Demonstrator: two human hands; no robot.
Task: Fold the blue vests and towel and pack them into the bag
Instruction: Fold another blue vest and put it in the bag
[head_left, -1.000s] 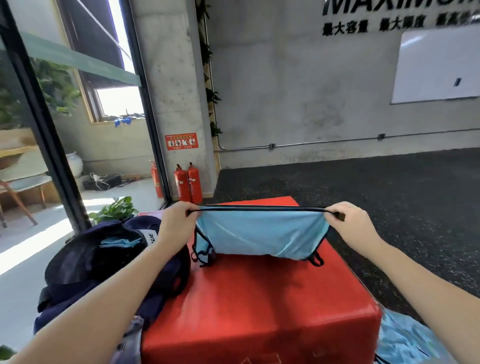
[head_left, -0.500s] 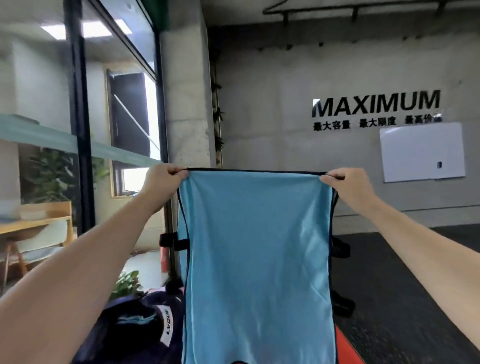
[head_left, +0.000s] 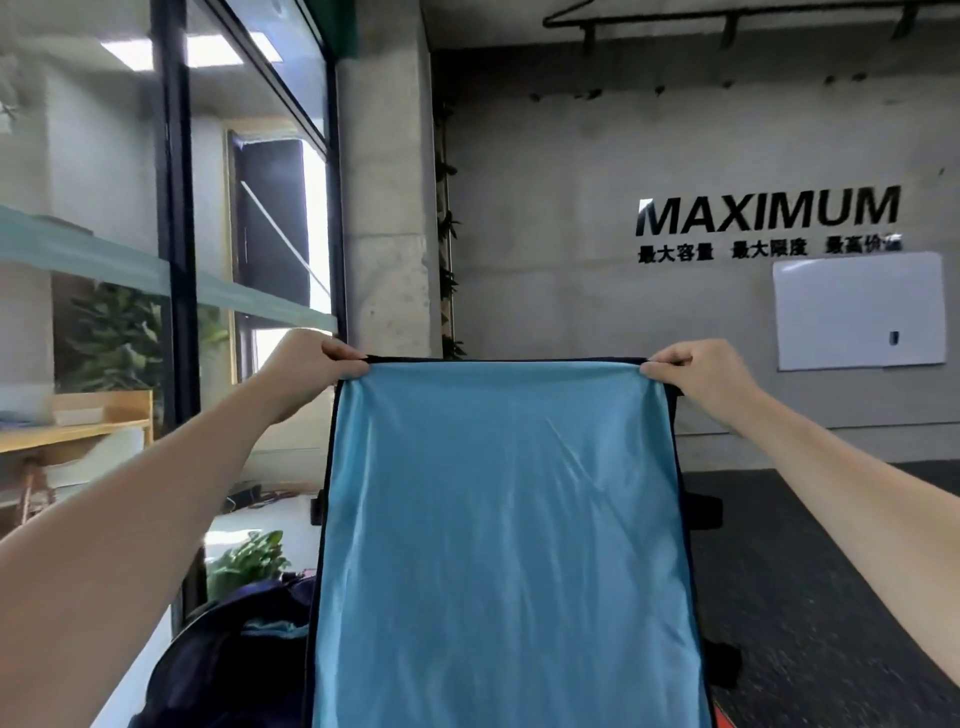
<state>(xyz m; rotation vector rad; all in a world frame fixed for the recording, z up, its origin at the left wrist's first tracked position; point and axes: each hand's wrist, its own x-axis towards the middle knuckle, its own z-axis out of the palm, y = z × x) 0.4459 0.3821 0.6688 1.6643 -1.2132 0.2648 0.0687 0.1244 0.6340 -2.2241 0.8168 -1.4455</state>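
Both forearms bare, no sleeves on them.

It looks like a gym or studio: a bare concrete wall (head_left: 545, 218) far right carries black MAXIMUM lettering (head_left: 769, 212) above a whiteboard (head_left: 857, 310), with dark rubber flooring (head_left: 810, 561) and glass partitions (head_left: 104, 208) left.

Both arms outstretched, left hand (head_left: 306, 366) and right hand (head_left: 698, 376) raised level, fingers pinched shut.
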